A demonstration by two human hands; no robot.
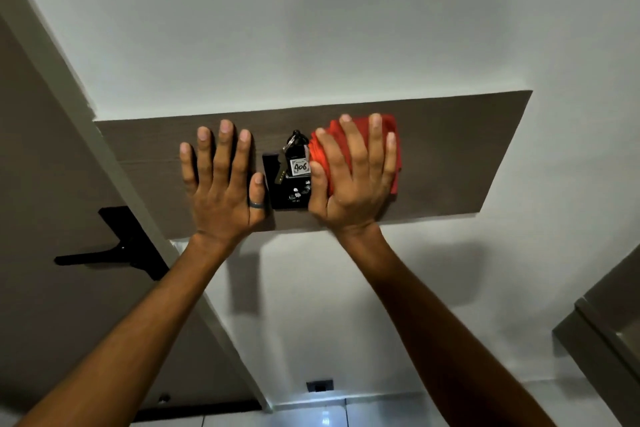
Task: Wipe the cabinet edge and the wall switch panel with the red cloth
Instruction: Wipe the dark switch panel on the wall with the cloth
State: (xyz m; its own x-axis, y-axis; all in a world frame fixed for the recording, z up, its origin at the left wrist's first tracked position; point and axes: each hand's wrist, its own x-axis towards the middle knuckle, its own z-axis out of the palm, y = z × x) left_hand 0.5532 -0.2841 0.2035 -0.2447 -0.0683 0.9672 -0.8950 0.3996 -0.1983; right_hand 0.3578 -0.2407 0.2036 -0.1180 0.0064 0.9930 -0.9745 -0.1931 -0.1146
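Note:
A brown wood-grain board (460,152) is fixed across the white wall. At its middle sits a black switch panel (289,192) with a key and a tag marked 406 (300,166) hanging from it. My right hand (353,180) presses a folded red cloth (393,156) flat against the board just right of the panel. My left hand (221,184) lies flat on the board left of the panel, fingers spread, a grey ring on the thumb.
A brown door (52,184) with a black lever handle (114,250) stands at the left. A cabinet corner (609,322) juts in at the lower right. A black wall socket (319,385) sits low near the tiled floor.

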